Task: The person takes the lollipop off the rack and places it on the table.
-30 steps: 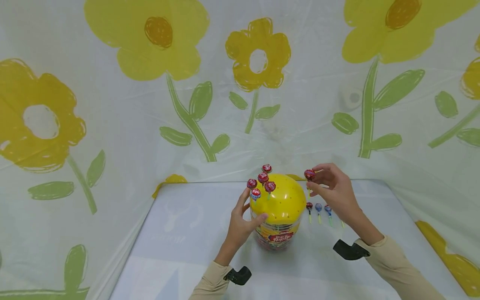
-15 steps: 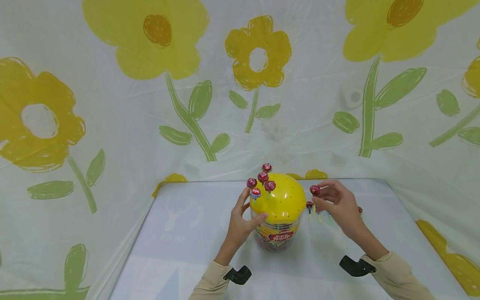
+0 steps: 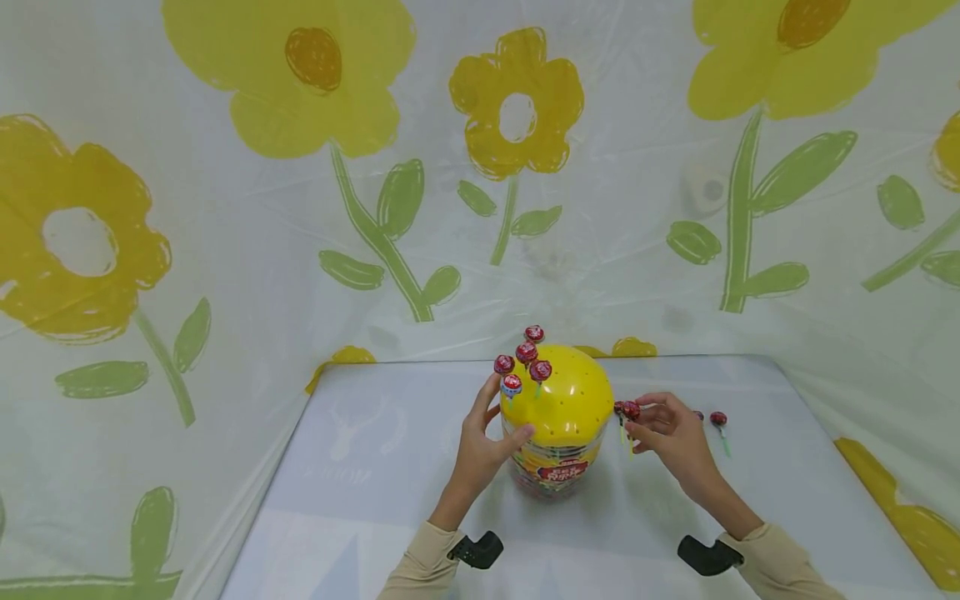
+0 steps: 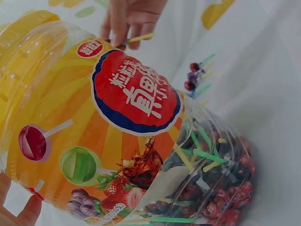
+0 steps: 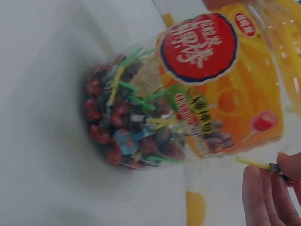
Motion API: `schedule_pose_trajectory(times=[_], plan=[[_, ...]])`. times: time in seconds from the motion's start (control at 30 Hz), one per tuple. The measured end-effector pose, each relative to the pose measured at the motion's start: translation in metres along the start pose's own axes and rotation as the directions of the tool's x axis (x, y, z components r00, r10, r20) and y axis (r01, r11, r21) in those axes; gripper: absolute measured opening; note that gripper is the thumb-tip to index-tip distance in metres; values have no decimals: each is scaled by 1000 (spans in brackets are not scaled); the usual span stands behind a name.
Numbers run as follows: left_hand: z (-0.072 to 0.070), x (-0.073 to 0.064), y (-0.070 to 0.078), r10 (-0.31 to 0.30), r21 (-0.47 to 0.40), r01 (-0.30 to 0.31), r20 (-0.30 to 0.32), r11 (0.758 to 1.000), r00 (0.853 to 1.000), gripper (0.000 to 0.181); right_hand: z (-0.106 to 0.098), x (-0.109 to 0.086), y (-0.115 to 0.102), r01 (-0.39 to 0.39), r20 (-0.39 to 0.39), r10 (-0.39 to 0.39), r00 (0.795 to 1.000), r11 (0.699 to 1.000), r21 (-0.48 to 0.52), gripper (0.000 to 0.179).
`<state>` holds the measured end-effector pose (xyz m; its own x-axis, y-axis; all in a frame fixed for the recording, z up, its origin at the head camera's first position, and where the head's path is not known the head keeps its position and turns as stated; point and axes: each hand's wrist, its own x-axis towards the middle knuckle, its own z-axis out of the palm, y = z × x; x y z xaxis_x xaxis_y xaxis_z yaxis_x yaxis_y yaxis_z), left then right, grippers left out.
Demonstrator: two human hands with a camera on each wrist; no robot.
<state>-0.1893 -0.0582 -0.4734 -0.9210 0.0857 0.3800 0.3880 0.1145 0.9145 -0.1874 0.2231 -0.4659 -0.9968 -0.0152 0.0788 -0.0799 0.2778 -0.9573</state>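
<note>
A big clear jar [image 3: 558, 473] of lollipops stands upright on the table, under a domed yellow lid [image 3: 573, 396] dotted with small holes. Several red-wrapped lollipops [image 3: 527, 353] stick up from the lid's left side. My left hand [image 3: 480, 446] holds the jar around its upper left side, thumb in front at the lid's edge. To the jar's right, my right hand [image 3: 678, 437] pinches a lollipop [image 3: 632, 410] with a dark red wrapper. Its yellow stick [image 5: 254, 163] points away from the fingers in the right wrist view. Another lollipop [image 3: 618, 407] lies right beside it, partly hidden.
More loose lollipops lie in a row on the white table [image 3: 390, 492]; one lollipop [image 3: 718, 418] shows right of my right hand, which covers others. In the left wrist view several lollipops [image 4: 194, 76] lie beyond the jar. A flowered cloth [image 3: 600, 250] hangs behind the table.
My right hand has come down from beside the lid toward the table with the lollipop, uncovering a lollipop on the right. The left hand and jar have stayed put.
</note>
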Motion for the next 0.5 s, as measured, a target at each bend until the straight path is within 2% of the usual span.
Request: schedule_pose_trajectory(times=[0.33, 0.5], plan=[[-1, -2, -1, 27, -15, -27, 4, 1000, 1000, 76, 7, -2, 35, -77, -1, 77, 997, 997, -23, 39], [-1, -2, 1, 7, -26, -7, 16, 1000, 1000, 76, 9, 0, 50, -128, -8, 128, 992, 990, -59, 37]])
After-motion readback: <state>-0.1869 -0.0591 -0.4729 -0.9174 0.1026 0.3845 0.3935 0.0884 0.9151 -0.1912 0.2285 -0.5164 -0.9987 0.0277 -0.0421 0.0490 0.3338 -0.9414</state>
